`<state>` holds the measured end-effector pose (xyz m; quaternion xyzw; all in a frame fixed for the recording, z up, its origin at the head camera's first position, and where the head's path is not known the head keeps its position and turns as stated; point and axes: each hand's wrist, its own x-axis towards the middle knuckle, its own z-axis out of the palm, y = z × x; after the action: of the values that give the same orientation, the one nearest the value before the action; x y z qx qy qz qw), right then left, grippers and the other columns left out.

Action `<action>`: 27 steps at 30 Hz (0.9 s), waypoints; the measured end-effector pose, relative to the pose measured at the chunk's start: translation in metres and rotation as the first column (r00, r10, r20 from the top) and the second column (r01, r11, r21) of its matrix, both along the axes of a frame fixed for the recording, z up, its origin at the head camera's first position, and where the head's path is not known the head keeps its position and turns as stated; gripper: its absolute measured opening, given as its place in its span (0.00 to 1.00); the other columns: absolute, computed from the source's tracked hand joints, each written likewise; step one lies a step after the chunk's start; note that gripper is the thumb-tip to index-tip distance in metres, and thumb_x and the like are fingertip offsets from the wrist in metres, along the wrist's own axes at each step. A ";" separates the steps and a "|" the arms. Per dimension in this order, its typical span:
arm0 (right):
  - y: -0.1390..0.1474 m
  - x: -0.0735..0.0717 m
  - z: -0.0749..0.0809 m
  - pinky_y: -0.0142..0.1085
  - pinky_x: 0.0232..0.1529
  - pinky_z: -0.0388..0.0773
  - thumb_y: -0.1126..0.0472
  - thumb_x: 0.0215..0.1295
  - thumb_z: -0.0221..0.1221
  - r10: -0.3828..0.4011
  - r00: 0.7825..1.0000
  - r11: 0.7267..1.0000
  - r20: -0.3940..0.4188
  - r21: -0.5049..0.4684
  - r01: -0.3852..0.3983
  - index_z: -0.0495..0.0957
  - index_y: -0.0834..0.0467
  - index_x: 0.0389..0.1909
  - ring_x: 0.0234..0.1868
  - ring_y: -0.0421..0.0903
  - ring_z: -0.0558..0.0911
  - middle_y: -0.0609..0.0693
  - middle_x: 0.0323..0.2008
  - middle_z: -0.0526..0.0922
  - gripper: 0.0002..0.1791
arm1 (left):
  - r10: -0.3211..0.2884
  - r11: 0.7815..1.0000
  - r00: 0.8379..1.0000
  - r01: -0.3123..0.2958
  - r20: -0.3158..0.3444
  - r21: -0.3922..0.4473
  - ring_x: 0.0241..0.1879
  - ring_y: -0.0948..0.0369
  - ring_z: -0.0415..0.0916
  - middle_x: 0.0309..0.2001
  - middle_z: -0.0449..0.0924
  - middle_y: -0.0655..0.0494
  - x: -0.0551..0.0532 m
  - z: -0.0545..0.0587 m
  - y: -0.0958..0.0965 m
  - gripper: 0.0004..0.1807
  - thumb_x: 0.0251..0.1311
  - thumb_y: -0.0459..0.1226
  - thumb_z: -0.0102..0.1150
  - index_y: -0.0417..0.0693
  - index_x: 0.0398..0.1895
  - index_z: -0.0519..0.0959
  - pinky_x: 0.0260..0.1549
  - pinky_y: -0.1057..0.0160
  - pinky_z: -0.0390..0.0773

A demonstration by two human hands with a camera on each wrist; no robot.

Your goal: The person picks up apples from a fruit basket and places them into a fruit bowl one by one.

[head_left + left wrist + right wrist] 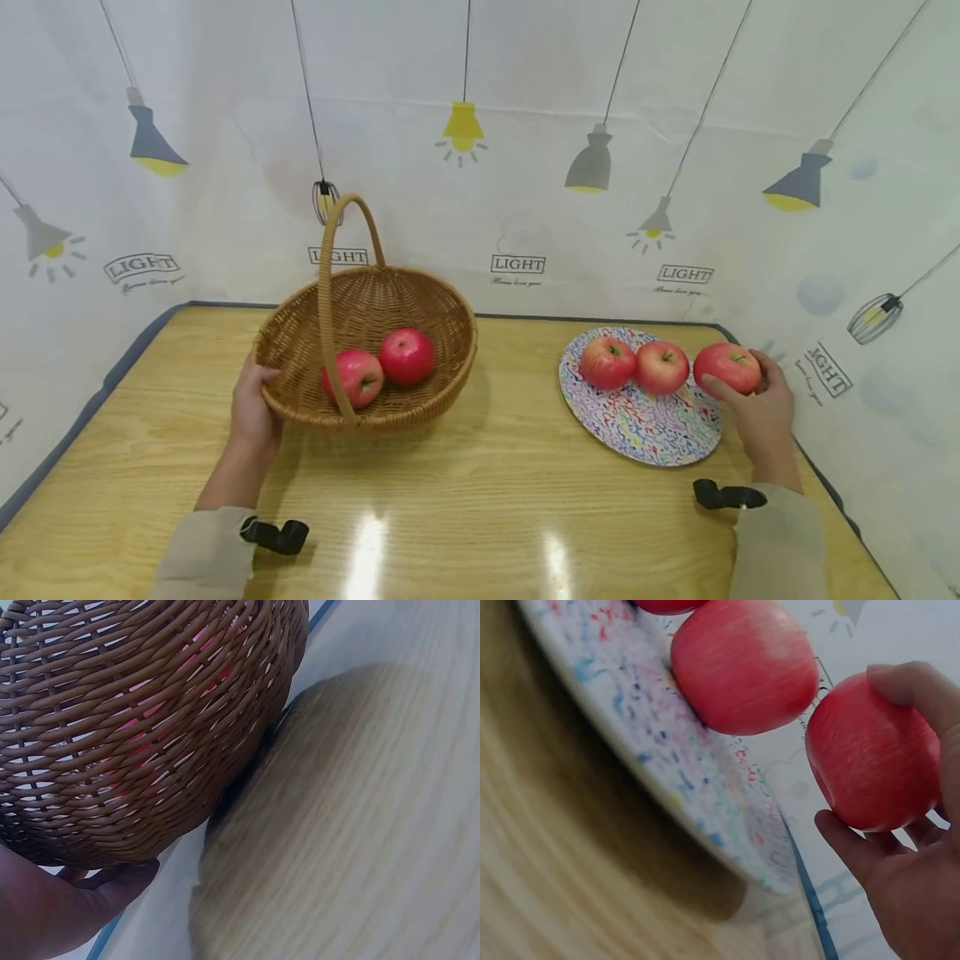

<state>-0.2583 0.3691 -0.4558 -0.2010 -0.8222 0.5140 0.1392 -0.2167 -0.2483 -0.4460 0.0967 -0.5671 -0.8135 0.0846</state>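
On the left, my left hand [256,406] grips the side of a brown wicker basket [446,333], thumb over the rim and the other fingers against the outside. The basket has a tall arched handle and is tilted with its opening facing me. Two red apples [407,357] lie inside it, and a bit of red shows through the weave in the left wrist view. At the right, my right hand [767,417] holds a red apple [874,754] between thumb and fingers, over the edge of a round patterned plate [637,433]. Two more apples [662,367] sit side by side on that plate.
Everything stands on a light wooden table [480,492] with a dark strip along its edge. A white curtain [420,50] printed with lamps surrounds the back and sides. Black wrist mounts [276,534] are worn over both beige sleeves.
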 end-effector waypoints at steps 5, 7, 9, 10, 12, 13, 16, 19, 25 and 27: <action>0.000 -0.003 -0.007 0.48 0.75 0.63 0.44 0.62 0.67 0.010 1.000 1.000 0.003 -0.002 -0.010 0.50 0.45 0.80 0.75 0.51 0.62 0.52 0.78 0.58 0.50 | 0.004 1.000 1.000 -0.004 -0.011 -0.006 0.59 0.65 0.63 0.60 0.64 0.65 0.001 0.000 -0.001 0.32 0.65 0.35 0.27 0.59 0.75 0.55 0.57 0.70 0.66; 0.000 -0.004 -0.008 0.48 0.76 0.62 0.45 0.62 0.67 0.002 1.000 1.000 0.004 -0.014 -0.002 0.50 0.46 0.80 0.75 0.50 0.62 0.51 0.79 0.57 0.51 | -0.002 1.000 1.000 0.002 -0.014 -0.013 0.59 0.65 0.63 0.60 0.64 0.65 0.001 0.000 -0.001 0.33 0.65 0.35 0.27 0.59 0.75 0.54 0.57 0.69 0.66; 0.000 -0.004 -0.010 0.47 0.76 0.61 0.45 0.62 0.67 -0.011 1.000 1.000 0.011 -0.025 0.011 0.49 0.46 0.80 0.76 0.50 0.61 0.51 0.79 0.56 0.51 | -0.008 1.000 1.000 0.008 -0.013 -0.023 0.60 0.65 0.63 0.61 0.63 0.65 0.001 0.000 -0.001 0.34 0.65 0.35 0.27 0.59 0.76 0.53 0.57 0.69 0.65; 0.000 -0.005 -0.010 0.47 0.77 0.61 0.45 0.62 0.67 -0.019 1.000 0.999 0.020 -0.031 0.019 0.48 0.46 0.81 0.77 0.50 0.61 0.51 0.79 0.56 0.51 | -0.011 1.000 1.000 0.011 -0.012 -0.027 0.60 0.65 0.62 0.61 0.63 0.66 0.001 0.000 -0.001 0.34 0.65 0.35 0.27 0.59 0.77 0.52 0.58 0.68 0.65; 0.000 -0.006 -0.011 0.46 0.77 0.61 0.45 0.62 0.67 -0.032 0.999 0.998 0.030 -0.052 0.033 0.48 0.46 0.81 0.77 0.50 0.60 0.51 0.80 0.55 0.51 | -0.013 1.000 1.000 0.013 -0.015 -0.028 0.60 0.65 0.62 0.61 0.63 0.65 0.001 -0.001 0.000 0.35 0.65 0.35 0.28 0.58 0.78 0.51 0.58 0.68 0.65; -0.001 -0.006 -0.012 0.46 0.76 0.62 0.46 0.62 0.67 -0.038 0.999 0.998 0.035 -0.056 0.040 0.48 0.46 0.81 0.77 0.51 0.61 0.51 0.80 0.55 0.51 | -0.013 1.000 1.000 0.013 -0.019 -0.024 0.60 0.65 0.63 0.61 0.63 0.65 0.000 0.000 0.000 0.35 0.65 0.35 0.28 0.58 0.78 0.52 0.58 0.69 0.65; -0.001 -0.006 -0.012 0.49 0.75 0.63 0.45 0.63 0.66 -0.034 0.997 0.999 0.070 -0.037 0.036 0.47 0.48 0.81 0.76 0.53 0.61 0.53 0.80 0.55 0.52 | -0.017 1.000 1.000 0.016 -0.019 -0.017 0.60 0.65 0.63 0.62 0.63 0.65 0.000 0.000 0.000 0.35 0.66 0.35 0.27 0.58 0.78 0.51 0.58 0.69 0.65; 0.000 -0.004 -0.014 0.53 0.74 0.64 0.43 0.64 0.64 -0.019 0.994 1.000 0.111 0.017 0.017 0.46 0.51 0.81 0.75 0.56 0.61 0.57 0.79 0.55 0.52 | -0.020 1.000 1.000 0.020 -0.015 -0.012 0.59 0.65 0.63 0.62 0.63 0.65 0.000 -0.001 -0.001 0.35 0.65 0.35 0.27 0.58 0.79 0.50 0.58 0.70 0.65; 0.004 0.000 -0.018 0.56 0.71 0.66 0.42 0.64 0.64 0.021 0.991 0.996 0.131 0.082 -0.032 0.45 0.53 0.81 0.72 0.60 0.62 0.61 0.78 0.56 0.53 | -0.028 1.000 1.000 0.028 -0.010 -0.004 0.60 0.65 0.62 0.62 0.63 0.66 0.000 -0.001 -0.001 0.37 0.66 0.35 0.26 0.60 0.80 0.48 0.58 0.70 0.65; 0.004 0.002 -0.019 0.58 0.70 0.67 0.42 0.64 0.64 0.064 0.988 0.989 0.139 0.125 -0.081 0.45 0.55 0.81 0.71 0.61 0.63 0.63 0.77 0.56 0.53 | -0.026 1.000 1.000 0.026 -0.006 -0.004 0.59 0.65 0.63 0.61 0.63 0.65 0.000 -0.001 -0.001 0.35 0.66 0.35 0.26 0.60 0.79 0.50 0.57 0.71 0.66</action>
<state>-0.2564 0.3735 -0.4743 -0.1955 -0.8682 0.4495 0.0774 -0.2163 -0.2496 -0.4473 0.0864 -0.5697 -0.8138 0.0759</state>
